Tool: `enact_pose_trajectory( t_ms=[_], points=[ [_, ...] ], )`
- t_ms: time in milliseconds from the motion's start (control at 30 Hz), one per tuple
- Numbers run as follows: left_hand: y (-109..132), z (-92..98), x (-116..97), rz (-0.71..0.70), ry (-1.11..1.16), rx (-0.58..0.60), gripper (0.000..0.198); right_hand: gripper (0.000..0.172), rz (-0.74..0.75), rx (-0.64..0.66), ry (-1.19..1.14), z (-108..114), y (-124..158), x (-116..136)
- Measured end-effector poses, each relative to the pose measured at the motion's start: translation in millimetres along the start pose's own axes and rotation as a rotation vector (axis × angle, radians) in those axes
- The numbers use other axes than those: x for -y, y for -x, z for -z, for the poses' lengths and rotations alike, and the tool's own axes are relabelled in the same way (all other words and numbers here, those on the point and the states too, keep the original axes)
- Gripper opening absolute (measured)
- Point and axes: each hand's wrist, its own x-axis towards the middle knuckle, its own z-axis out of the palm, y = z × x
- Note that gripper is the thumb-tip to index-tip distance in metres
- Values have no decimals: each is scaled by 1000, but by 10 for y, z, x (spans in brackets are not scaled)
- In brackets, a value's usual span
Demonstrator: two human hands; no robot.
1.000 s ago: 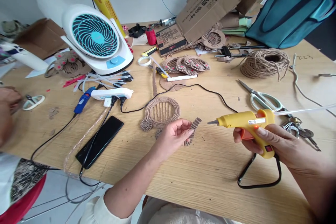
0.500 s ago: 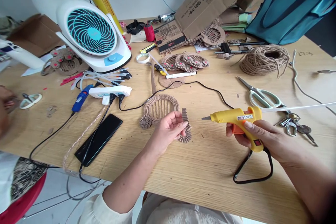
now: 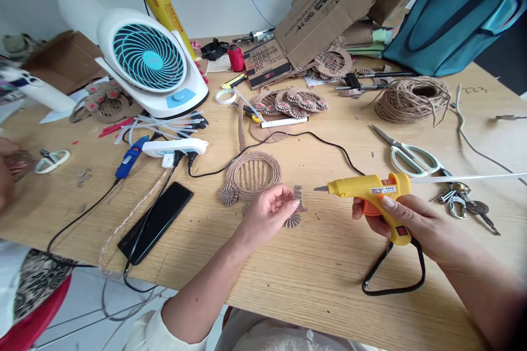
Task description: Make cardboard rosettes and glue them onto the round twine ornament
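Observation:
My left hand (image 3: 269,214) pinches a short strip of corrugated cardboard (image 3: 298,195) between thumb and fingers. Below it on the table lies a round pleated cardboard rosette (image 3: 292,221), partly hidden by the hand. My right hand (image 3: 405,219) is wrapped round the handle of a yellow hot glue gun (image 3: 362,187), whose nozzle points left at the strip, a small gap apart. A long glue stick (image 3: 469,178) sticks out of its back. Behind my left hand rests a coiled cardboard ring (image 3: 231,173) with thin bars across it, and another rosette (image 3: 229,195) touches its lower left.
Large scissors (image 3: 413,159) and keys (image 3: 459,197) lie at right, twine (image 3: 414,100) behind them. A black cord (image 3: 313,132) crosses the middle. At left are a phone (image 3: 155,223), power strip (image 3: 175,147), fan (image 3: 150,63) and another person's hand (image 3: 14,162).
My left hand has shifted slightly right and down with the strip, turning it a little. The glue gun has moved slightly left. The view has tilted a little.

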Motion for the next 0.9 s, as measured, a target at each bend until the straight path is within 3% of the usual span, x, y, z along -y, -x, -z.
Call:
enact_pose_trajectory(
  t_ms=[267, 400, 633, 900],
  points=[
    [12, -32, -14, 101, 243, 7, 10, 52, 12, 13, 74, -108, 43, 151],
    [-9, -33, 7, 71, 155, -20, 2, 52, 21, 16, 94, -151, 50, 156],
    [-16, -35, 59, 22, -39, -45, 21, 46, 9, -67, 85, -237, 146, 116],
    [-7, -45, 114, 19, -179, -48, 19, 46, 91, -11, 216, -251, 138, 103]
  ],
)
